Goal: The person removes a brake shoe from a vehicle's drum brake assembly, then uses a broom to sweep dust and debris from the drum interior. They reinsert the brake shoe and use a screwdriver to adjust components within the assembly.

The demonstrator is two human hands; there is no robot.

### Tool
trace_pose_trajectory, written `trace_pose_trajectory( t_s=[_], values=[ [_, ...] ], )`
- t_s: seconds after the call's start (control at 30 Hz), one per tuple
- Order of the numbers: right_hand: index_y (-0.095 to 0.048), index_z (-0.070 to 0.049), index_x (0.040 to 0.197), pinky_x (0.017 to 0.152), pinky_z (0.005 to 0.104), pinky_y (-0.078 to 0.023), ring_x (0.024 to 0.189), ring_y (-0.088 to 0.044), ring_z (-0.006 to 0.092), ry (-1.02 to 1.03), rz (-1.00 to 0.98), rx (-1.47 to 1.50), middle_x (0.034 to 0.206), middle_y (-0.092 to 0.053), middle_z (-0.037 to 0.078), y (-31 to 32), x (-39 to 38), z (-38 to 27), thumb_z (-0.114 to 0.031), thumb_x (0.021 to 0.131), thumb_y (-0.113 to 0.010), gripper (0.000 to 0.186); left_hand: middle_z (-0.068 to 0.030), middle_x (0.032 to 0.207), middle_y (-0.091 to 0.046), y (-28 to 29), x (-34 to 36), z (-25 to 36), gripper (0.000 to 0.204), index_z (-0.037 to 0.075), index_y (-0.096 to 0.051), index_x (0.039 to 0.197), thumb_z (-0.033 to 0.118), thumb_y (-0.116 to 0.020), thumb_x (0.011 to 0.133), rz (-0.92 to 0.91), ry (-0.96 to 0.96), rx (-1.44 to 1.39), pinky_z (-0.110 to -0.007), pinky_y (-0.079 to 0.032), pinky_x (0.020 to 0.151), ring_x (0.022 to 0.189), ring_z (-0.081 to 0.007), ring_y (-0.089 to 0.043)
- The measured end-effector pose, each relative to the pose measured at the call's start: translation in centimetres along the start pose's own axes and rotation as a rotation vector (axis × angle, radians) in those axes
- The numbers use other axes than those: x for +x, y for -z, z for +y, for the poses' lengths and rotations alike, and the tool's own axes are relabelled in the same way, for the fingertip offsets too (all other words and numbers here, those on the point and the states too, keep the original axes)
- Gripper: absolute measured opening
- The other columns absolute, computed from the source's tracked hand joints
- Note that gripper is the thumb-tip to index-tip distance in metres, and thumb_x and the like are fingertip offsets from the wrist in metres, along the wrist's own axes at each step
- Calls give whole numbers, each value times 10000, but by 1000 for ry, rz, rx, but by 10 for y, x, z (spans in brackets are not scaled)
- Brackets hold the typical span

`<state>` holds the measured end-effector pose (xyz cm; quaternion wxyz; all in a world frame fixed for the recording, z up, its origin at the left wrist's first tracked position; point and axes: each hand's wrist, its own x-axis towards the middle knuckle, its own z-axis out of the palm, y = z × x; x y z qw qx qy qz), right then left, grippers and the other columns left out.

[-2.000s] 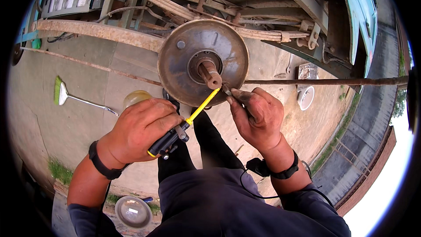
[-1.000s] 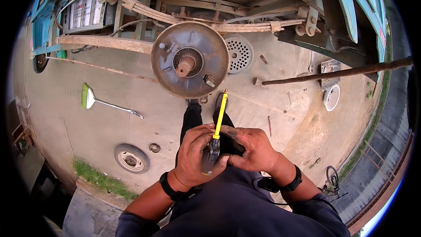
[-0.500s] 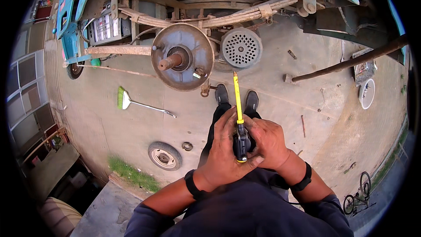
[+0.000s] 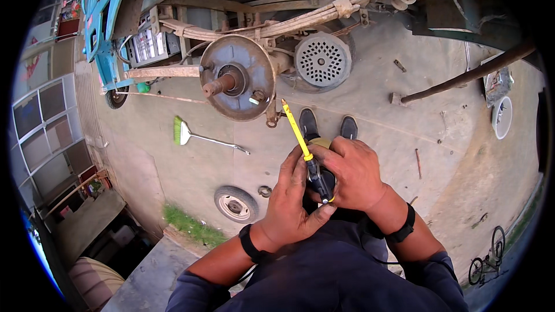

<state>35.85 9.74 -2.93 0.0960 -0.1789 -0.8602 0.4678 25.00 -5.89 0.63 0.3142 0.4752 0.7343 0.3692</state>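
Between my two hands is a black hand tool (image 4: 316, 174) with a long yellow spout (image 4: 295, 127) and a copper-coloured tip; its exact kind is unclear. My left hand (image 4: 289, 208) is closed along its left side, the thumb pointing across below it. Curled round the other side is my right hand (image 4: 359, 176). Their fingers hide much of the tool's lower body. Beyond them, the spout's tip points toward a rusty wheel hub and brake drum (image 4: 240, 95) with a protruding axle stub. The tip appears apart from the drum.
A leaf spring (image 4: 289, 26) hangs under the blue vehicle (image 4: 104, 20). A round perforated metal cover (image 4: 322, 61) is right of the drum. A wooden prop (image 4: 468, 75) slants at right. On the ground are a green broom (image 4: 182, 132), a small wheel (image 4: 236, 204) and a white bucket (image 4: 503, 118).
The yellow spout has swung to the left, its tip now nearer the drum's lower right edge. Both hands have turned with the tool. My view has shifted slightly.
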Motion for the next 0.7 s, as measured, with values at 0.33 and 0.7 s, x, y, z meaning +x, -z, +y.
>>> trace_pose_trajectory(
  t_s=[0.33,0.7],
  values=[
    [-693,-154,1107,614,413,-474,691,-596,287,4,-24,41,818,-524,56,-4,2,5,-403,581,-890,614,-128,941,-660,82,53,-34,332,43,-687,1126,5,-805,818,308,-118,479,-351,-520,658,790,-269,-655],
    [-693,-168,1115,627,429,-478,700,-609,302,-9,-39,73,819,-539,63,-18,5,5,-411,610,-877,590,-79,900,-648,94,92,-47,323,80,-733,1086,-24,-795,787,183,-242,642,-374,-534,638,767,-278,-665]
  ],
)
